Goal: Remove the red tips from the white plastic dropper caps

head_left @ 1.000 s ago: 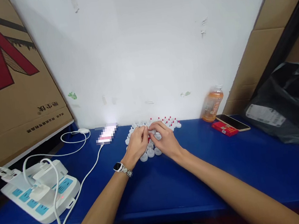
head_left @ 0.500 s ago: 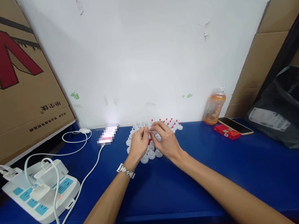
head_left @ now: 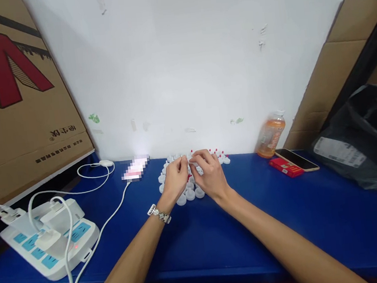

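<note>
My left hand [head_left: 178,175] is closed in a pinch, thumb against forefinger, above a cluster of white plastic caps [head_left: 190,195]. Close against it, my right hand [head_left: 209,171] also pinches, its fingers bent and the tips almost meeting the left ones. Whatever lies between the fingertips is too small and covered to name. A small red piece [head_left: 189,176] shows in the gap below the hands, among the caps. Behind my right hand stand several white caps with red tips [head_left: 223,155]. The hands hide the middle of the cluster.
Left on the blue table [head_left: 220,242] are a power strip [head_left: 84,244] with white cables and a lit phone [head_left: 136,168]. To the right stand a bottle of orange drink [head_left: 271,134], a red box [head_left: 286,167], a dark phone [head_left: 297,160] and a black plastic bag [head_left: 365,135]. Cardboard flanks both sides.
Both hands stay over the caps, fingertips still together. The right hand's fingers have lifted and shifted slightly. The view has moved a little.
</note>
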`<state>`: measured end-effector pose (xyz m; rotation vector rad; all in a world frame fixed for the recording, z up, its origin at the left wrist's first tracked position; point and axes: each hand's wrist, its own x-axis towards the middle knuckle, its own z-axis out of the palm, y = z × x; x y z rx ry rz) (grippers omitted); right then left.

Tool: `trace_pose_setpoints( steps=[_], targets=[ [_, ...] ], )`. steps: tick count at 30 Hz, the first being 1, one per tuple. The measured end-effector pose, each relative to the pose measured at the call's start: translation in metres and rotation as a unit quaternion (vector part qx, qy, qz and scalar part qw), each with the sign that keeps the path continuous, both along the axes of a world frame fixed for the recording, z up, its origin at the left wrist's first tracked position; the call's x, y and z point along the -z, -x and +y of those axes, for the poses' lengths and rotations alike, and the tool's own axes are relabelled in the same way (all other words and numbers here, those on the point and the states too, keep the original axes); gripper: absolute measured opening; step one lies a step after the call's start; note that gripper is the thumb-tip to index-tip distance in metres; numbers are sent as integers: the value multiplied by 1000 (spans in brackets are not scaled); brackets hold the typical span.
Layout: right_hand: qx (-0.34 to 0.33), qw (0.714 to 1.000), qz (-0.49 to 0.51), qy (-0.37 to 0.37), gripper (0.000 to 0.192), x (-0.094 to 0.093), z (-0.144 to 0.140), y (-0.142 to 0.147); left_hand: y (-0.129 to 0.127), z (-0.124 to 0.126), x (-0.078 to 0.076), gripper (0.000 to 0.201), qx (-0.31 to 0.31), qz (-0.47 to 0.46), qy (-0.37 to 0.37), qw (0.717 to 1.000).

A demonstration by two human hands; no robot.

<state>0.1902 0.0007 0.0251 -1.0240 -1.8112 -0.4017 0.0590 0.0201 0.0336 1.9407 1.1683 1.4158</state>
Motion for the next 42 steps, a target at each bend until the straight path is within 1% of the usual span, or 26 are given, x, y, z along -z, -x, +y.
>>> trace_pose_setpoints(
  steps=[4, 7, 9, 11, 13, 16, 19, 22, 24, 26, 27, 28, 29, 30, 31, 33, 34, 36, 38, 40, 42],
  targets=[
    [1, 1000, -7, 0, 14, -3, 1, 3, 1, 3, -1, 43, 17, -28, 22, 999],
    [-8, 1000, 1, 10, 14, -4, 2, 4, 4, 3, 1, 44, 15, -30, 29, 999],
    [-28, 999, 10, 21, 13, -3, 2, 3, 8, 1, 2, 45, 19, 10, 14, 1000],
    [-56, 998, 17, 31, 12, -3, 2, 0, 15, -2, 2, 42, 36, 74, -13, 997],
    [-76, 996, 22, 39, 12, -2, 2, -4, 22, -5, 2, 35, 54, 133, -44, 989],
    [-89, 994, 25, 49, 12, -3, 1, -6, 28, -5, 2, 30, 57, 200, -102, 973],
    [-103, 992, 23, 63, 12, -2, -3, -3, 27, -2, 5, 29, 61, 234, -138, 961],
    [-107, 992, 17, 62, 14, 0, -5, -1, 22, 2, 9, 31, 69, 194, -148, 967],
    [-93, 994, 15, 59, 14, 1, -3, -4, 22, 5, 10, 36, 55, 132, -130, 981],
    [-64, 995, 32, 65, 12, 3, 0, -14, 29, 8, 8, 42, 2, 44, -99, 994],
    [-44, 995, 50, 70, 12, 4, 2, -20, 34, 10, 6, 44, -40, -9, -85, 995],
    [-25, 994, 74, 75, 12, 4, 4, -27, 39, 12, 5, 46, -67, -38, -86, 993],
    [-9, 992, 98, 80, 12, 5, 6, -33, 45, 15, 3, 46, -67, -27, -90, 993],
    [0, 989, 119, 86, 13, 5, 8, -38, 50, 17, 3, 46, -44, 14, -90, 995],
    [3, 987, 134, 93, 14, 6, 9, -41, 53, 19, 3, 44, 3, 80, -88, 993],
    [-9, 983, 147, 111, 17, 6, 12, -44, 55, 22, 6, 42, 69, 192, -101, 974],
    [-18, 981, 148, 122, 18, 7, 13, -43, 55, 23, 9, 41, 87, 235, -105, 962],
    [-30, 978, 149, 143, 18, 9, 14, -40, 52, 23, 13, 40, 90, 287, -104, 948],
    [-32, 975, 150, 163, 18, 11, 15, -38, 52, 23, 17, 41, 77, 316, -94, 941],
    [-38, 973, 150, 171, 17, 13, 15, -37, 55, 24, 18, 44, 71, 324, -84, 939],
    [-48, 974, 149, 164, 16, 13, 15, -35, 60, 25, 17, 46, 71, 308, -80, 945]
  ],
)
